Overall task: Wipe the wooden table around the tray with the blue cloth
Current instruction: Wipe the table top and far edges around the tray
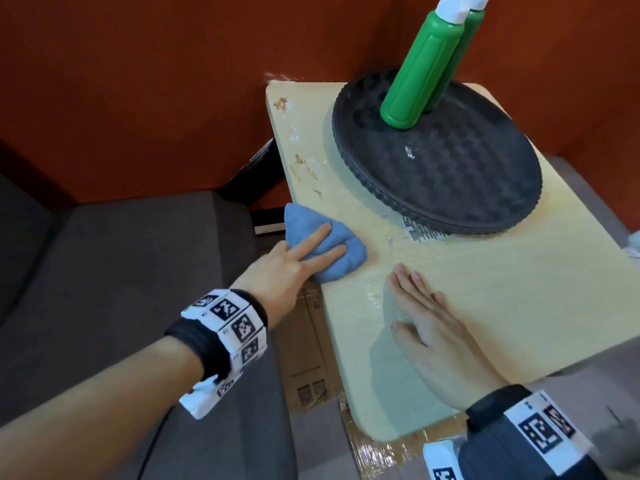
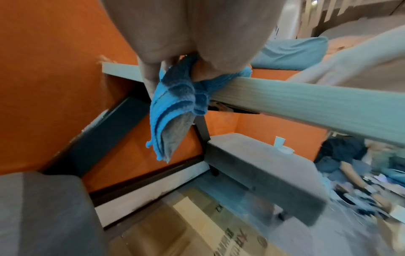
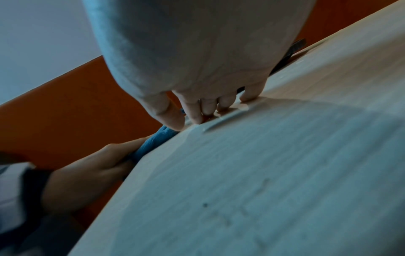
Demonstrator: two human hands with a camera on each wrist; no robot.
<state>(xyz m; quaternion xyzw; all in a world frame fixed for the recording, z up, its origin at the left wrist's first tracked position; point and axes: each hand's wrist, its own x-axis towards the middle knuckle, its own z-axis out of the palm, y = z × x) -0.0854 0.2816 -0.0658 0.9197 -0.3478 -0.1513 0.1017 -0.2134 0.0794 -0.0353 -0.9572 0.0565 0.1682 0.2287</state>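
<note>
A pale wooden table (image 1: 485, 289) carries a round black tray (image 1: 450, 168) at its far side. The bunched blue cloth (image 1: 304, 220) lies on the table's left edge. My left hand (image 1: 311, 252) presses it with two straight fingers on top. In the left wrist view the cloth (image 2: 173, 107) hangs over the table edge (image 2: 306, 97), pinched under my left hand (image 2: 197, 34). My right hand (image 1: 422, 306) lies flat and open on the near tabletop, with its fingertips (image 3: 197, 110) on the wood. Brown smears (image 1: 301, 168) mark the table's left strip beyond the cloth.
Two green bottles (image 1: 422, 67) stand on the tray's far part. A grey seat (image 1: 121, 271) is on the left, cardboard (image 1: 311, 358) lies on the floor below the table, and an orange wall (image 1: 173, 81) stands behind. A grey bench (image 2: 263, 166) holds a cup (image 2: 279, 141).
</note>
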